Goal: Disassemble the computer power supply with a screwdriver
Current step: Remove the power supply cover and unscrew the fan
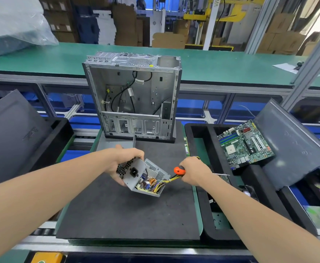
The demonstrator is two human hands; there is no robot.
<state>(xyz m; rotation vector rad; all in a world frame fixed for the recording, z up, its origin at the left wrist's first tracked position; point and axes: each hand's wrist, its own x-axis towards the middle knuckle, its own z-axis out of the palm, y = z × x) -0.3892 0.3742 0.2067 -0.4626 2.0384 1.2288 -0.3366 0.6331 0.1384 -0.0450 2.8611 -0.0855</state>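
The left hand point(126, 158) grips one opened power supply point(134, 176), the right hand point(193, 170) clutches one orange-handled screwdriver point(179, 170), with one computer case point(155, 86) beyond and one motherboard point(246, 145) at right.

Holding power supply point(144, 177) in left hand point(125, 158) above mat point(117, 215), before computer case point(134, 95). Gripping screwdriver point(179, 170) in right hand point(193, 169), right of it. Storing motherboard point(246, 145) in tray point(206, 215) right of mat.
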